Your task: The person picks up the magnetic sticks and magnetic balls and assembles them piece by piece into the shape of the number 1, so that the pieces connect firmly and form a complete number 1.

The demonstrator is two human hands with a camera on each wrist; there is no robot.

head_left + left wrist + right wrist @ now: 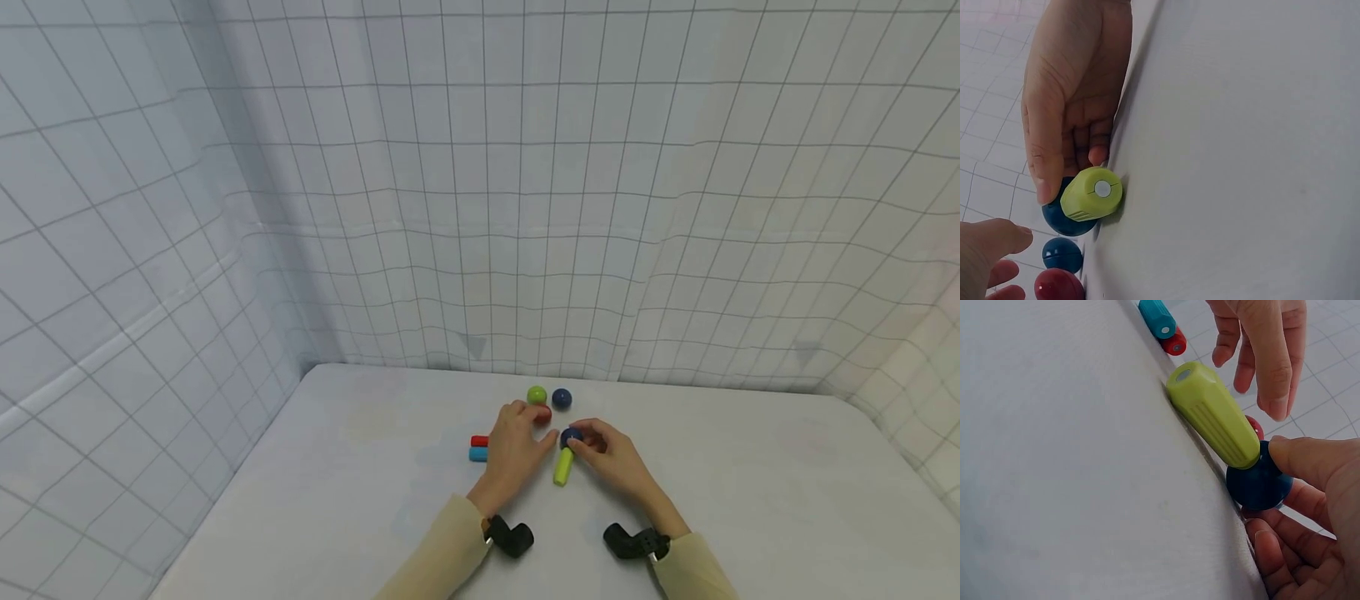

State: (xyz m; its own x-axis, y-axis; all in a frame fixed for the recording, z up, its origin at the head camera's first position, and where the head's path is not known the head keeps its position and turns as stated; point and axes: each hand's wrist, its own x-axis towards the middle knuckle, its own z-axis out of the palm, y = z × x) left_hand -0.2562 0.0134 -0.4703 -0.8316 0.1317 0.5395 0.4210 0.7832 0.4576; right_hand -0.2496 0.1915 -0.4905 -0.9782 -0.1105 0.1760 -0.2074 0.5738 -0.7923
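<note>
Between thumb and fingers my right hand (618, 467) pinches a dark blue ball (1257, 481) on the table. A yellow-green ribbed rod (1213, 412) lies on the table with one end against that ball; its other end shows a pale round disc. My left hand (512, 454) is just to the left, its fingers loosely bent and nothing between them. Its fingertips are close by a red ball (543, 415), and its thumb points toward the held ball. In the left wrist view only the left thumb (1000, 240) and some fingertips show.
Behind the red ball sit a green ball (536, 395) and a second dark blue ball (562, 399). A red rod (479, 441) and a blue rod (477, 454) lie left of my left hand, partly covered by it. A gridded white curtain (525, 208) hangs behind the white table (337, 467).
</note>
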